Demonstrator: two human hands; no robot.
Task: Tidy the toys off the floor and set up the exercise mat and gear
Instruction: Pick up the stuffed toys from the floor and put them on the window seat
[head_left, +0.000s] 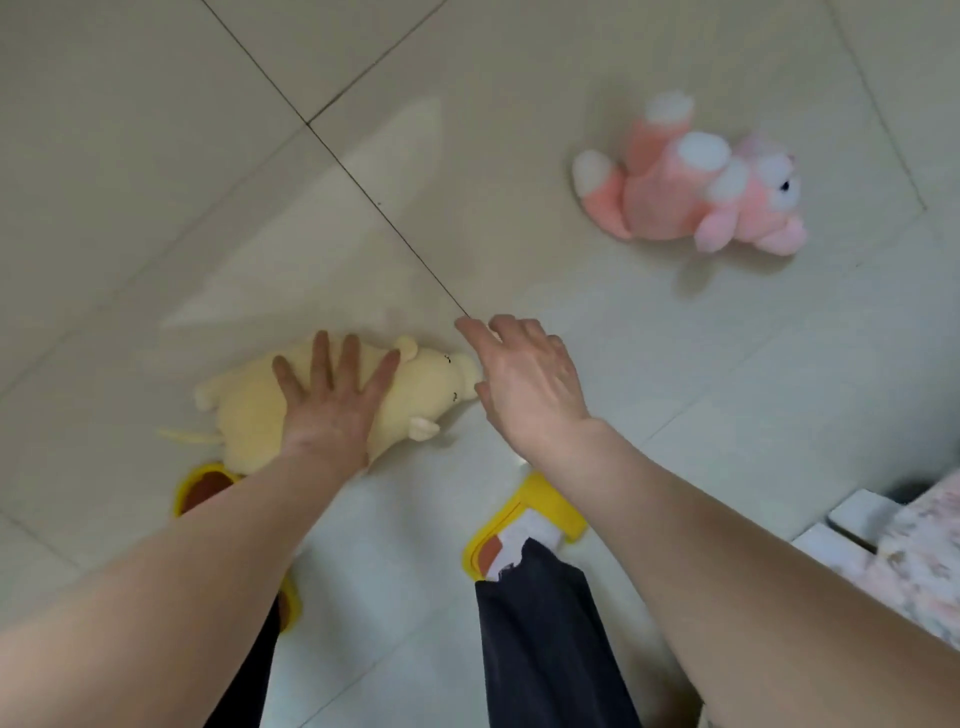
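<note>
Yellow plush toy (332, 400) lies under the left hand (332, 400), fingers spread flat on it; the right hand (524, 379) hovers beside its snout, loosely open, grasping nothing.

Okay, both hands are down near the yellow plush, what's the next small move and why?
Probably close the left hand around the yellow plush and lift it. That hand lies flat and open on it, the right hand hovers open by its head, and the pink plush lies farther off.
</note>
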